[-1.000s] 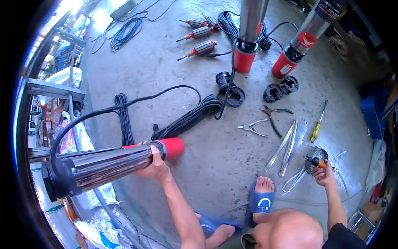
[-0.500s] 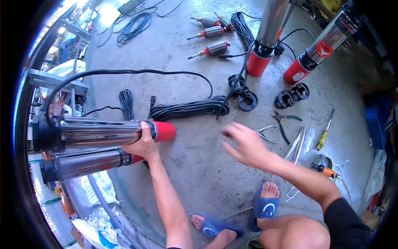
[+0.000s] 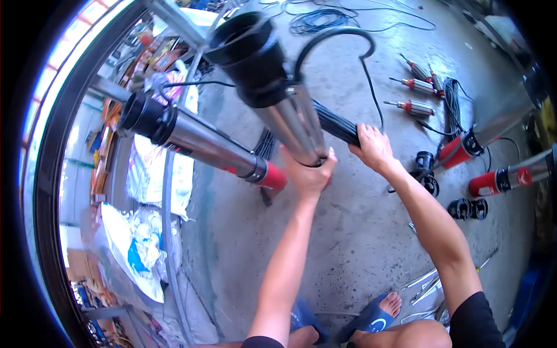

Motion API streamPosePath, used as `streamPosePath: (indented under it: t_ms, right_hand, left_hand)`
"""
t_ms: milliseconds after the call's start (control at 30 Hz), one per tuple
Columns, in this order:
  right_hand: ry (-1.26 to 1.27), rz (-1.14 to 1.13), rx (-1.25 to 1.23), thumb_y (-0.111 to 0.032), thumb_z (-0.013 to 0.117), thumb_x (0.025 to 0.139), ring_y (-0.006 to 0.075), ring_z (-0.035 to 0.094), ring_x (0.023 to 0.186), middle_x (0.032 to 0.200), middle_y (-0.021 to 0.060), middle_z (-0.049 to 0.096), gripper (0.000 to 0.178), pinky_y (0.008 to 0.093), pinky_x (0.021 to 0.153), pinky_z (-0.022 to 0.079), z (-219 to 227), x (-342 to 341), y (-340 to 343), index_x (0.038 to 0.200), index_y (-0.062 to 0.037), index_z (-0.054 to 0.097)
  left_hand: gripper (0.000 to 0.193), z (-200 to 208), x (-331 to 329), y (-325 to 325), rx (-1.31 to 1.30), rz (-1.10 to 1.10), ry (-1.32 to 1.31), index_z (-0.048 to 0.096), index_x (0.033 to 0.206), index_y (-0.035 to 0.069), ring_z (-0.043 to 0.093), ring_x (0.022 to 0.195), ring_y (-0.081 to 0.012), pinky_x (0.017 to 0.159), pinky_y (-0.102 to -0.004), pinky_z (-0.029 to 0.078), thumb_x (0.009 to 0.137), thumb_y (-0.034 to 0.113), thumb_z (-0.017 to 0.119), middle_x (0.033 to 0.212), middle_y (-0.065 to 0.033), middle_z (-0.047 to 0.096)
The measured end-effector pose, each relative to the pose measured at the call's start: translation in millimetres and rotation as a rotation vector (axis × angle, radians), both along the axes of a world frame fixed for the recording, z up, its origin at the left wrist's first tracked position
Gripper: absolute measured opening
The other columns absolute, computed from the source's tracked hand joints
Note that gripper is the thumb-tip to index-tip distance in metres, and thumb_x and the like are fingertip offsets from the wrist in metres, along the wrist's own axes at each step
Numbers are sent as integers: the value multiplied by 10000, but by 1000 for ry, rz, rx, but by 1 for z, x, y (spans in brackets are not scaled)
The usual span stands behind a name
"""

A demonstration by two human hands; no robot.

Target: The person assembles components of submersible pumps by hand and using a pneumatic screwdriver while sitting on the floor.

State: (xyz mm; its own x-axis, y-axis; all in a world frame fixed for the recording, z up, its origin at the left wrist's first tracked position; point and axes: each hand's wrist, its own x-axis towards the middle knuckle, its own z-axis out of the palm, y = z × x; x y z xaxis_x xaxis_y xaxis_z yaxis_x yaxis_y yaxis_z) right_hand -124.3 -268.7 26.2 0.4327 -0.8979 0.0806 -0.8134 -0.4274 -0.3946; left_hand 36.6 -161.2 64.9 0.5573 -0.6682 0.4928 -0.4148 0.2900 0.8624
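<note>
My left hand is wrapped round the lower part of a steel submersible pump, which leans with its black upper end toward me. The pump's red base is mostly hidden behind that hand. With my right hand I grip one end of a bundled black cable just right of the pump. A loop of the pump's cable arches over from its black end. Left of it, a second steel pump with a red base stands apart from my hands.
Several motor armatures lie on the floor at the upper right. Beyond my right arm stand two more red-based pumps, beside black round fittings. On the left, a metal frame borders white sacks. Thin cable coils at the far side.
The held pump has come up from a low slant and swung right. My right hand, empty before, has moved across and taken hold of the cable bundle. The view has turned left.
</note>
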Motion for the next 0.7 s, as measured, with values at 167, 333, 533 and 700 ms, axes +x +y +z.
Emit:
streamPosePath:
  t_ms: [167,333,533,700]
  right_hand:
    - [-40,278,-140,-274,786,744,321,621,1080,1054,136,673,450,472,871,511,49,83,-10,1080,-55,580]
    - [-151,195,-199,-154,704,762,342,580,1116,1137,163,593,402,462,892,509,-9,76,-25,1122,-37,569]
    - [-427,61,-35,-236,677,832,359,645,895,884,136,671,171,463,792,527,-12,6,42,895,-78,663]
    - [-864,-798,-339,-101,705,775,353,580,882,982,172,599,316,450,846,486,21,-142,94,1055,-9,592]
  left_hand:
    - [737,8,6,21,37,-35,147,441,1262,-27,586,1038,-231,931,-351,472,681,168,851,1144,-143,585]
    - [749,17,-22,-8,-81,-54,90,427,1283,-44,564,1096,-233,987,-367,441,704,168,852,1199,-144,567]
    - [393,-20,4,4,-50,34,-75,576,1031,3,604,889,-176,848,-339,481,781,148,842,995,-77,637]
    - [880,-2,-16,14,-75,207,-124,322,1377,-87,522,1174,-305,1042,-428,434,739,138,884,1302,-213,483]
